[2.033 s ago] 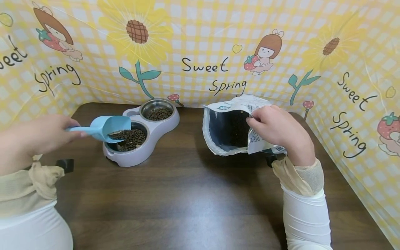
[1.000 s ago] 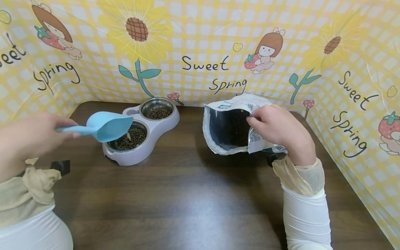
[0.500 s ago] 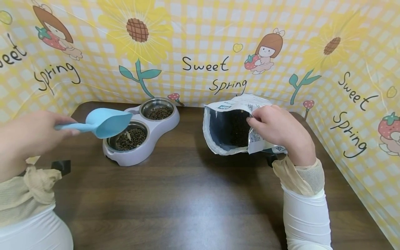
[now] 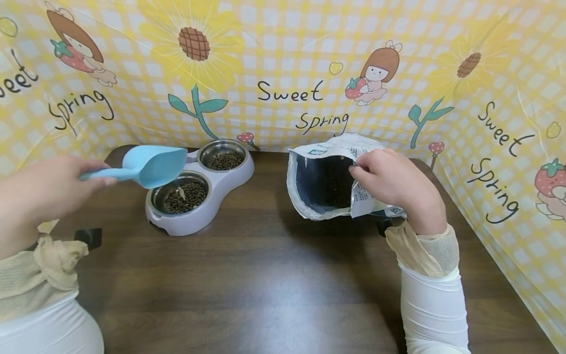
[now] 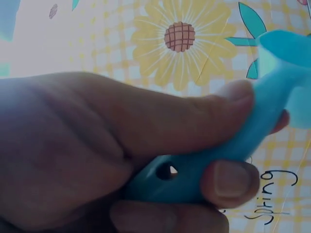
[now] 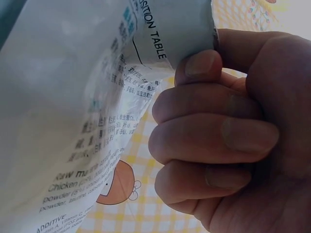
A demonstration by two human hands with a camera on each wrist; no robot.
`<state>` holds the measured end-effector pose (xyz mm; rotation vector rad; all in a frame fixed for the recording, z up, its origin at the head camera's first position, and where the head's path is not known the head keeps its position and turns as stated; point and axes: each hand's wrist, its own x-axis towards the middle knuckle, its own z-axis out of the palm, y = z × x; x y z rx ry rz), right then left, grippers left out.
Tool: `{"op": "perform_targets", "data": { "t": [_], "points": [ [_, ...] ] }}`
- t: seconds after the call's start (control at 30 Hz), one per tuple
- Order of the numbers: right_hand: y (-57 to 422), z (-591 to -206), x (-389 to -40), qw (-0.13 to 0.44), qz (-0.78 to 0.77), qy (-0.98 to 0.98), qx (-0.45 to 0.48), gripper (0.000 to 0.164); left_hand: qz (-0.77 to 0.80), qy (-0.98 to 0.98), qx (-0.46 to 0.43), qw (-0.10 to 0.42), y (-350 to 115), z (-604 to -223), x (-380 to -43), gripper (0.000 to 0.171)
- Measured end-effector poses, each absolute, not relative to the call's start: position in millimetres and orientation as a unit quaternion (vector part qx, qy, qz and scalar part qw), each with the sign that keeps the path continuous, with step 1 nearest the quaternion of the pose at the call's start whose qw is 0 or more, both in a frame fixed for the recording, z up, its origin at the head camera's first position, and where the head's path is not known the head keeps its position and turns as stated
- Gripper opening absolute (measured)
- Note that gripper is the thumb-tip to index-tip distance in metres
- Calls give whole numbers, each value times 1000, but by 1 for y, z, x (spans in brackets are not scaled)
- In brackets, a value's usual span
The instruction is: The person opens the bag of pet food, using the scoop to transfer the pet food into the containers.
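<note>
My left hand (image 4: pixel 57 191) grips the handle of a light blue scoop (image 4: pixel 161 164), thumb along the top in the left wrist view. The scoop is tipped over the near steel bowl (image 4: pixel 159 200) of a pale double pet feeder (image 4: pixel 221 196). Brown kibble (image 4: pixel 190 195) lies in that bowl, with a few lighter pieces on top. The far bowl (image 4: pixel 210 146) also holds kibble. My right hand (image 4: pixel 393 182) pinches the upper edge of a white food bag (image 4: pixel 298 209), its mouth facing the front and dark kibble inside. In the right wrist view, the other fingers are curled beside the bag.
The feeder and bag stand on a dark wooden table (image 4: pixel 247 285). Behind and at both sides hangs a yellow checked cloth (image 4: pixel 274 49) with sunflowers and printed words, meeting the table's back edge.
The scoop has turned over above the near bowl and then risen slightly, its kibble tipped out. The right hand and the bag have stayed put.
</note>
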<state>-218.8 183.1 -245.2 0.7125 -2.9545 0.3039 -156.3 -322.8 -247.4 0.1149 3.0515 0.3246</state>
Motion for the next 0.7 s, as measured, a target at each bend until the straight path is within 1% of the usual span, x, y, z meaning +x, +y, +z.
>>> {"op": "perform_targets", "data": {
  "t": [0.07,0.3,0.4,0.53,0.6,0.7],
  "points": [
    [183,-245,-219,43,99,-967,232,45,105,993,48,25,-319,-246,-157,31],
    [184,-246,-219,47,99,-966,233,46,146,988,39,20,-306,-240,-160,45],
    [184,-246,-219,46,99,-966,233,46,166,985,43,1,-296,-240,-164,42],
    [184,-246,-219,45,99,-966,233,46,198,978,61,-22,-279,-243,-173,44],
    [184,-245,-219,45,99,-967,232,46,216,974,64,-19,-268,-247,-179,48],
    [184,-245,-219,44,100,-967,232,46,263,963,58,5,-247,-261,-191,52]
  ]
}}
